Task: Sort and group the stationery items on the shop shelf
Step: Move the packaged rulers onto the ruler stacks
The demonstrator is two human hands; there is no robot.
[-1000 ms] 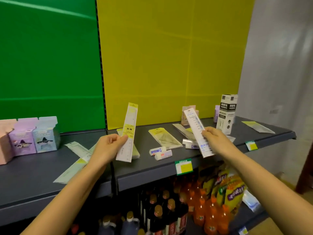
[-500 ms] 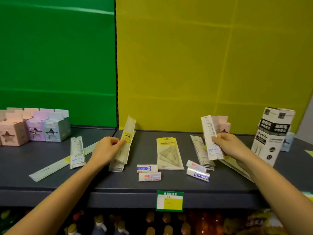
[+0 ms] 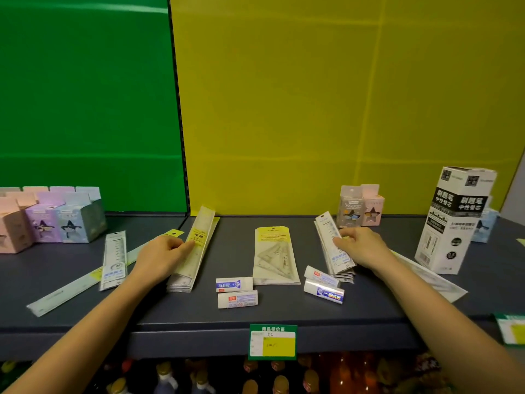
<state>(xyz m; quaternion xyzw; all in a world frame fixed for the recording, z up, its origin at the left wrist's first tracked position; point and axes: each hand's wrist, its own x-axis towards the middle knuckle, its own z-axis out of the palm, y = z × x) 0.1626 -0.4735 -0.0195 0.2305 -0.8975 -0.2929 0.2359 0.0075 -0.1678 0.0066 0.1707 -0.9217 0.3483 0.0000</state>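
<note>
My left hand (image 3: pixel 162 257) pinches a yellow-labelled ruler pack (image 3: pixel 199 237) and lays it on a stack of like packs (image 3: pixel 181 282) on the grey shelf (image 3: pixel 199 317). On the right, a blue-labelled ruler pack (image 3: pixel 331 240) is pinched by my right hand (image 3: pixel 360 245) and lies on its own stack (image 3: pixel 342 270). A set-square pack (image 3: pixel 274 258) rests in the middle. Several boxed erasers lie in front: two (image 3: pixel 237 291) at centre and two (image 3: pixel 324 284) to the right.
A blue-labelled ruler pack (image 3: pixel 113 260) and a long ruler (image 3: pixel 71 288) lie at left, in front of pastel boxes (image 3: pixel 48 220). A tall white pen box (image 3: pixel 451 220) stands at right, small boxes (image 3: pixel 360 206) behind. A long clear pack (image 3: pixel 429 277) lies under my right forearm. A price tag (image 3: pixel 272 341) hangs on the shelf edge.
Both hands have come down from mid-air to the shelf, each lowering its ruler pack onto a stack. The view has swung to face the shelf squarely.
</note>
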